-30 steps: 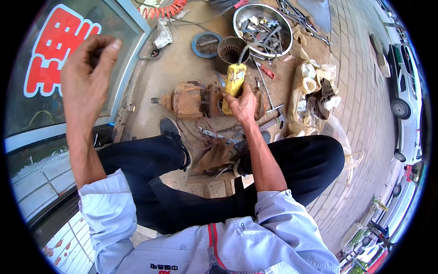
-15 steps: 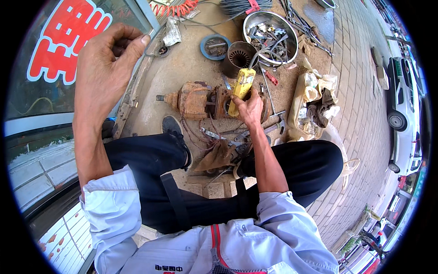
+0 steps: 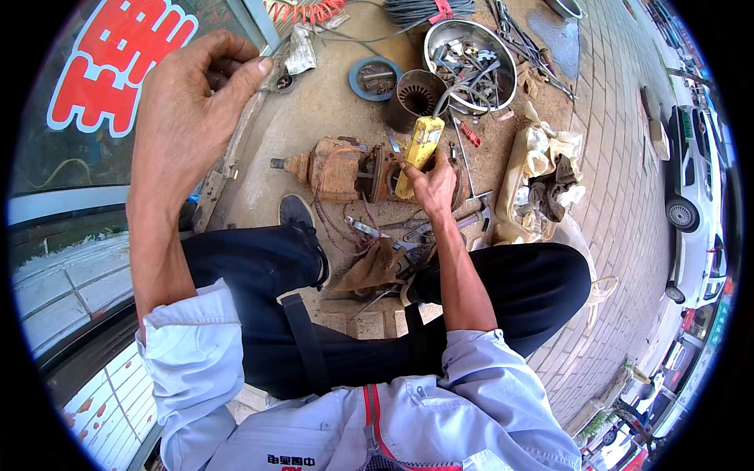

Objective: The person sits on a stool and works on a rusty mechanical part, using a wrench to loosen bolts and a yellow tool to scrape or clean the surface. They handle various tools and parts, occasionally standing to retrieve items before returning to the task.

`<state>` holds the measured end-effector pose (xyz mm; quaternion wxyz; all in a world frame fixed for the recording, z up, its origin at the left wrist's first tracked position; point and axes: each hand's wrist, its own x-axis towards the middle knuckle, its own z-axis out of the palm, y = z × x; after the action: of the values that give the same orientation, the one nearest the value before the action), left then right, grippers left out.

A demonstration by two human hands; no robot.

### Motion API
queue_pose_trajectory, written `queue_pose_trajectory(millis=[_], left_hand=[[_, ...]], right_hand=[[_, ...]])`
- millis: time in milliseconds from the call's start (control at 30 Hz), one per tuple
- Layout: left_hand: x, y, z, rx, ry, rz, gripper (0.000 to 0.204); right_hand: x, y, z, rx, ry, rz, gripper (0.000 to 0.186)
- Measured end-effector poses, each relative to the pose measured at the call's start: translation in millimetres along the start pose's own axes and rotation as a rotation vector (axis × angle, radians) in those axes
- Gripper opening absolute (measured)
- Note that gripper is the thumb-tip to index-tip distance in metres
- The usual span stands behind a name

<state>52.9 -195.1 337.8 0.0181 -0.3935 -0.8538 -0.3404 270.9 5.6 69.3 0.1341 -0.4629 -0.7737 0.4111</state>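
My left hand (image 3: 188,118) is raised in front of the glass door (image 3: 86,157), fingers curled toward the thumb; whatever they hold, if anything, is too small to make out. My right hand (image 3: 433,182) grips a yellow box (image 3: 424,137) with a cable, like a hand-held control, resting over a rusty cylindrical motor assembly (image 3: 334,165) with a shaft at its left end. Just beyond it stands a hollow metal cylinder (image 3: 404,114) with a slotted inside. Loose tools (image 3: 389,239) and reddish wires lie on the ground below the motor, near my shoes.
A steel bowl (image 3: 507,74) of metal parts, a blue ring (image 3: 355,82), a cable coil (image 3: 416,9) and long tools (image 3: 534,51) lie ahead. A tray of bags and rags (image 3: 510,188) is at right, before brick paving (image 3: 613,196) and parked white cars (image 3: 695,196).
My left hand has moved rightward and upward, with its fingers curled. The view has shifted slightly. My right hand stays on the yellow box above the motor.
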Motion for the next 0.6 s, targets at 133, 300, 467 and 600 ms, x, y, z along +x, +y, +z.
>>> queue_pose_trajectory(millis=[133,300,467,600], left_hand=[[0.9,0.1,0.3,0.012,-0.006,0.006,0.023],[0.6,-2.1,1.6,0.022,-0.009,0.009,0.023],[1.5,-1.2,-1.4,0.051,-0.069,-0.038,0.029],[1.3,0.1,-1.1,0.064,-0.079,-0.069,0.029]], right_hand=[[0.8,3.8,1.7,0.012,0.014,-0.009,0.057],[0.0,1.2,0.1,0.015,0.008,0.001,0.057],[-0.1,2.3,1.0,0.008,0.026,-0.01,0.056],[1.7,6.1,3.4,0.002,0.038,-0.032,0.056]])
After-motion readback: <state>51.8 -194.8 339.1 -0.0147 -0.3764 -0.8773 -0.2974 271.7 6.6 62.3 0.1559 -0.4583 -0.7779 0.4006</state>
